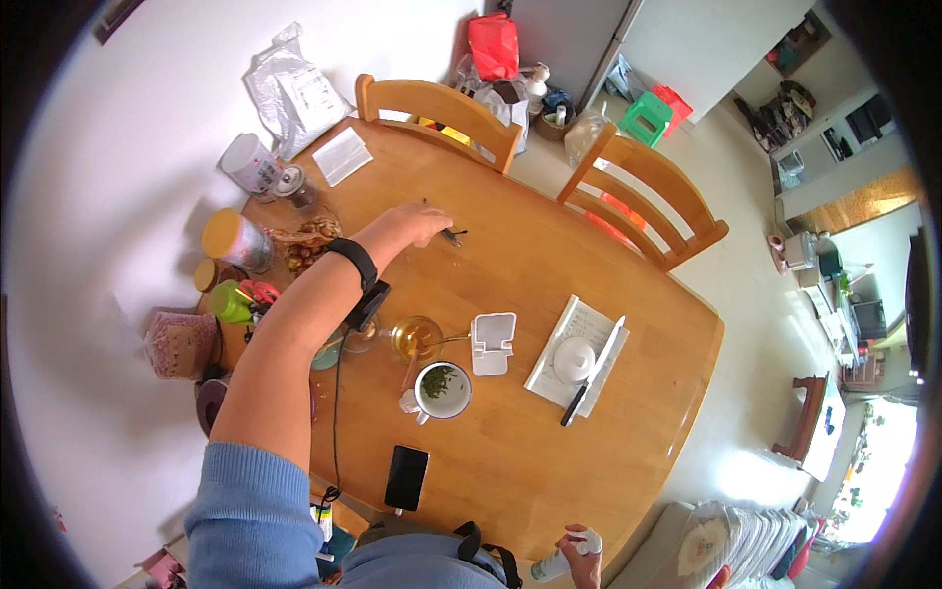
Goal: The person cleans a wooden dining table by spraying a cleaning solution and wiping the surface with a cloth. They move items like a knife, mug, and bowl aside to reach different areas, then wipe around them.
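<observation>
My left hand (421, 223) reaches across the wooden table, over a small dark object (452, 236); whether the fingers grip it is hidden. A black band (353, 263) with a small black device circles that wrist. At the lower right my right hand (581, 557) holds a white bottle (557, 565) by its upper part. Before me stand a white mug (456, 401) with green leaves inside and a glass cup (416, 340) of amber liquid. Beside them lies an open white plastic case (493, 344). A white lid (574, 359) and a black-handled knife (600, 361) rest on folded paper (563, 324).
A phone (406, 478) lies near the front edge. Jars (237, 239), a bag of nuts (313, 243) and a silver plastic package (298, 99) line the wall side. Two wooden chairs (441, 107) stand at the far edge. A black cable (337, 412) runs beneath my left forearm.
</observation>
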`<state>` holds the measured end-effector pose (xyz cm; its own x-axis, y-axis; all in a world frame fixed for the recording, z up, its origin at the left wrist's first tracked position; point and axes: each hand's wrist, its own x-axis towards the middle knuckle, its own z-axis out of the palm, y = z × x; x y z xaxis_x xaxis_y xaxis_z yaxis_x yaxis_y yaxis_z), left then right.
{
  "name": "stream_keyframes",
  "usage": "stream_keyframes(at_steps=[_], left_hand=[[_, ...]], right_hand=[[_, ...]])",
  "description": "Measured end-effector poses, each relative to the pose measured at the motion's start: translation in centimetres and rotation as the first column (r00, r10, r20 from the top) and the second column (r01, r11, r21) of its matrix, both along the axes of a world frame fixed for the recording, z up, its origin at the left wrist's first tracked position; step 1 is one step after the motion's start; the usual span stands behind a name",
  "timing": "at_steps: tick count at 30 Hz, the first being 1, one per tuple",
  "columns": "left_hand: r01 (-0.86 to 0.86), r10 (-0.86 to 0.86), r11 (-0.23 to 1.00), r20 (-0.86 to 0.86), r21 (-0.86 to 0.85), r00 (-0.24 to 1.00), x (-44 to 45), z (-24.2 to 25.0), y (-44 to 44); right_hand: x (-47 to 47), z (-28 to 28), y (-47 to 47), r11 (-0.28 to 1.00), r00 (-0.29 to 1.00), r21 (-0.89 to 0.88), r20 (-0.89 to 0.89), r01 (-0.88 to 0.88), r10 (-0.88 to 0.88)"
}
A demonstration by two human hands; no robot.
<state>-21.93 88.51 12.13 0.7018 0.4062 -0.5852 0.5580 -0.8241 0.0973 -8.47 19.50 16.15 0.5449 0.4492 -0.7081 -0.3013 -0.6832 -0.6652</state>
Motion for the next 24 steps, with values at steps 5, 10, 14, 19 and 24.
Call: stream_keyframes(at_steps=[5, 10, 14, 19, 24], left_hand=[[0.038, -0.068, 0.978, 0.138, 0.205, 0.988, -0.4, -3.8, 1.0], [0.064, -0.168, 0.922, 0.244, 0.382, 0.955, -0.3, -7.9, 1.6], [0.032, -0.114, 0.910, 0.175, 0.414, 0.978, 0.1, -9.8, 1.6], [-0.024, -0.031, 0.937, 0.153, 0.350, 0.988, -0.5, -9.3, 1.3], [-0.201, 0.149, 0.964, 0.272, 0.173, 0.951, -1.6, -5.0, 0.8]], right_hand=[[-0.6, -2.2, -2.9, 0.997, 0.996, 0.038, 0.066, -0.063, 0.060], [-0.5, -3.2, -4.3, 0.999, 0.993, -0.006, 0.106, -0.047, 0.048], [-0.3, -2.5, -4.3, 0.999, 0.998, -0.006, 0.050, -0.036, 0.036], [-0.9, -2.1, -4.3, 1.000, 0.994, -0.012, 0.107, -0.006, 0.007], [-1.8, -1.1, -4.3, 0.993, 0.991, 0.036, 0.074, 0.111, -0.113]])
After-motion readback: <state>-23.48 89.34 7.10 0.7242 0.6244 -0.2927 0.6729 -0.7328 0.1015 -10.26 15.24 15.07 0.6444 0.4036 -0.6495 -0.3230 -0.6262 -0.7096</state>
